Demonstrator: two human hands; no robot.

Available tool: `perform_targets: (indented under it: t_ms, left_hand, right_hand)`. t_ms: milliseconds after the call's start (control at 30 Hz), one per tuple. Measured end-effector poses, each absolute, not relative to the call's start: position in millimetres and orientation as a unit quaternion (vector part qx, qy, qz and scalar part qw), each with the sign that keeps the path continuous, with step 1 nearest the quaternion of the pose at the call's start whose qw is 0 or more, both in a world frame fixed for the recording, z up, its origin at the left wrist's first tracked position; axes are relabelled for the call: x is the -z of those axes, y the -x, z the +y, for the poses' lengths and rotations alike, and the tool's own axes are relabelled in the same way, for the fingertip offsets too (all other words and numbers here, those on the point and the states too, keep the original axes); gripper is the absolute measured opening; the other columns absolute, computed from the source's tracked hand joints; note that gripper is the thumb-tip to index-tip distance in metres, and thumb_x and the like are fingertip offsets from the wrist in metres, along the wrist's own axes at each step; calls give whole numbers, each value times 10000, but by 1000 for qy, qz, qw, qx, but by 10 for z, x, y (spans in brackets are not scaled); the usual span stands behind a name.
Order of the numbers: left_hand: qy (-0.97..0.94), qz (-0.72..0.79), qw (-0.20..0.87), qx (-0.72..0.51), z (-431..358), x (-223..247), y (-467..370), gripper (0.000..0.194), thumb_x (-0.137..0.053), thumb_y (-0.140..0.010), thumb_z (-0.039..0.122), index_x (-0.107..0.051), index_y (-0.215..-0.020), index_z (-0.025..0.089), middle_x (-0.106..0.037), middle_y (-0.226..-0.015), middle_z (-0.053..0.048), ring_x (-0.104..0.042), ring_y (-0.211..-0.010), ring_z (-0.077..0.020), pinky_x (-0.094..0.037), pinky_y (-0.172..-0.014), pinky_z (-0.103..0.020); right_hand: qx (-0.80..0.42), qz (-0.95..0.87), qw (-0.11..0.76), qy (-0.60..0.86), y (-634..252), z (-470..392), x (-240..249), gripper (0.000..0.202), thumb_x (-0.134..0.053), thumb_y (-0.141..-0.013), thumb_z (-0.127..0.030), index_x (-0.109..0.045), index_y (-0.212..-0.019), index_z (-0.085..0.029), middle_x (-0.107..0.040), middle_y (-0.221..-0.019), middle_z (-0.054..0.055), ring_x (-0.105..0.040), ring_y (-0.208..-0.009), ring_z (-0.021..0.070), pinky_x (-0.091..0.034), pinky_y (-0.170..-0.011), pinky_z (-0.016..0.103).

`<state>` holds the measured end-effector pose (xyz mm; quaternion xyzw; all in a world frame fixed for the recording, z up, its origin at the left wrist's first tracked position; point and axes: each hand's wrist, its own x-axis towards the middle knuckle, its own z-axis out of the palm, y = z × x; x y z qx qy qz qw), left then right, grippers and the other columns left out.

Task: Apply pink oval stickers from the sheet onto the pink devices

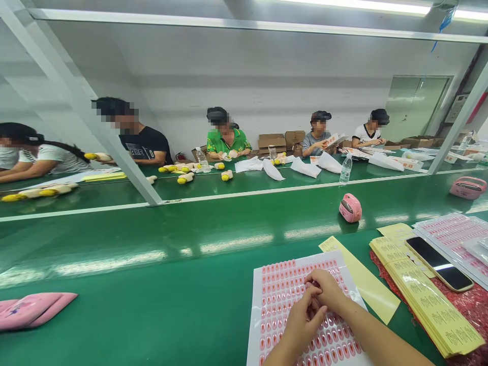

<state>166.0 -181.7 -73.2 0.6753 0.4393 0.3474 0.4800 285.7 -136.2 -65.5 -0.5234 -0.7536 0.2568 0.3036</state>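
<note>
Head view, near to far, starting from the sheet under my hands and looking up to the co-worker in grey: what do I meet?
Sheet of pink ovals, small pink case, clear bottle, co-worker in grey.

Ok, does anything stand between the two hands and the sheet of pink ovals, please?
Nothing visible does: the left hand and right hand are directly over the sheet, while the phone lies off to its right.

I count one phone (439, 263), two pink cases (349, 207) (468, 188), one pink pouch (36, 309) at the table's (125, 305) left edge, at least three bottles (346, 169) (203, 160) (465, 140) and at least five people (143, 142) (227, 140) (318, 137) (369, 132) (57, 157).
</note>
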Motion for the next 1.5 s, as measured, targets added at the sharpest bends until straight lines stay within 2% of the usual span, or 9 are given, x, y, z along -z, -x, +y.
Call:
perform_targets:
  t_ms: [867,1200,1500]
  left_hand:
    - [-660,408,533,-337,-1844,596,-1642,196,-538,-695,245,-549,-880,179,-430,-618,42,-366,-549,-100,-295,-527,-222]
    - [-676,404,519,-332,-1859,625,-1653,241,-505,-713,205,-551,-948,177,-449,-641,34,-380,-554,-96,-308,-527,-217]
    - [-684,413,503,-329,-1846,726,-1670,434,-497,-726,162,-393,-1146,188,-450,-650,52,-382,-542,-92,-318,-545,-215]
  right_hand:
    - [-234,-773,307,503,-2879,-1383,671,125,-461,-743,-137,-574,-697,-165,-575,-694,11,-490,-659,135,-365,-624,258]
    - [-241,-766,293,518,-2878,-1347,699,111,-482,-717,-123,-579,-690,-172,-581,-703,8,-507,-682,140,-376,-648,262]
    - [-257,-751,307,525,-2867,-1342,723,116,-479,-697,-115,-582,-681,-166,-598,-699,14,-513,-667,138,-379,-633,256]
